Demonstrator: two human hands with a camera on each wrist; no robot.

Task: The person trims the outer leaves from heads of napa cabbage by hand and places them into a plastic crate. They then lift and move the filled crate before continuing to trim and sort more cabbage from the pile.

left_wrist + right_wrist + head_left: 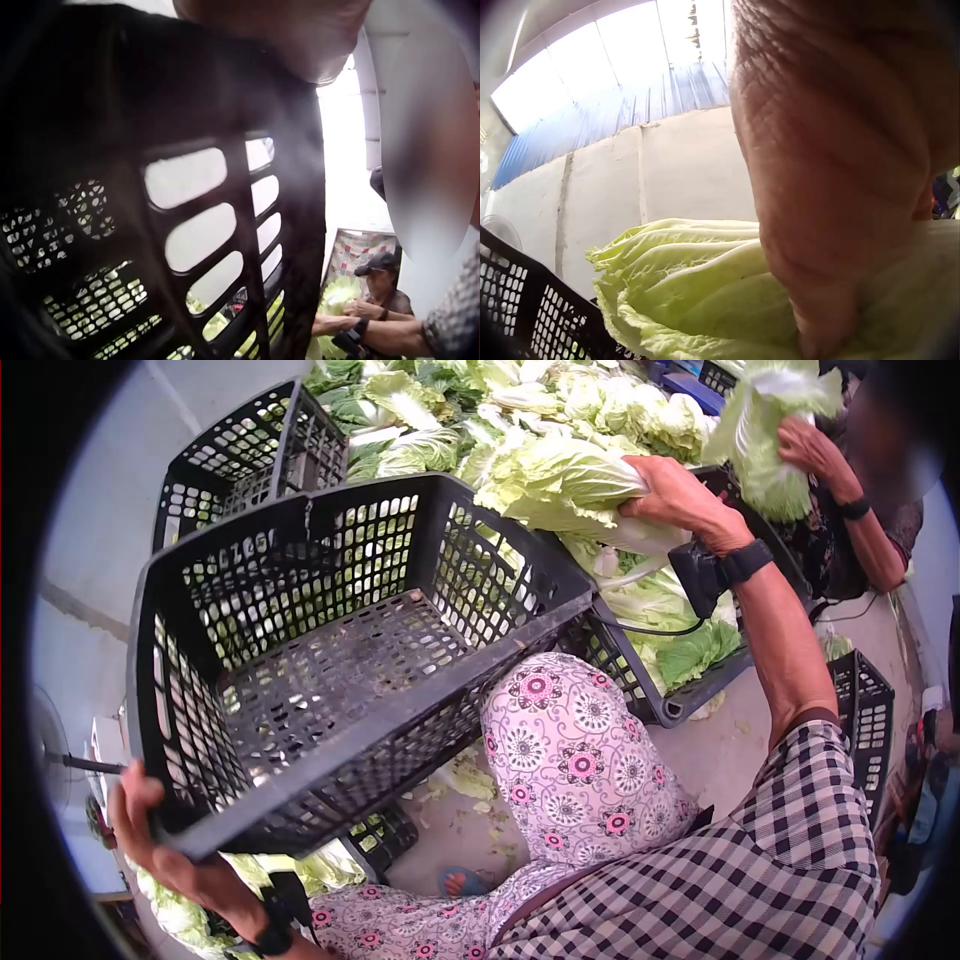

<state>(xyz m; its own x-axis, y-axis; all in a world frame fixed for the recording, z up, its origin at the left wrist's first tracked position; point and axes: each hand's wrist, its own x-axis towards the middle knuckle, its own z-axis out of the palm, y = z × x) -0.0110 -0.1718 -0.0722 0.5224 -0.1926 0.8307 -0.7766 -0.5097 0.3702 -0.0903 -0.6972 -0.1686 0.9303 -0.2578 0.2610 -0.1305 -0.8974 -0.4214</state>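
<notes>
My right hand (675, 500) grips a napa cabbage (560, 480) by its base end, the pale leafy head pointing left over the crate's far right corner. Seen from the right wrist, the thumb presses against the cabbage (697, 292), whose frilled leaf edges face the crate. A large black plastic crate (370, 750) stands tilted before my knees, its perforated floor showing small bits of debris. At its near left corner, my left hand (185, 865) holds the rim. The left wrist view shows the slotted crate wall (292, 202) close up, with part of that hand above it.
A heap of napa cabbages (410, 420) lies behind the crate. Another black crate (225, 470) stands at the back left; a crate with leaves (690, 705) sits at the right. Opposite, another person's hand (815, 455) holds a cabbage (765, 435). Loose leaves litter the floor.
</notes>
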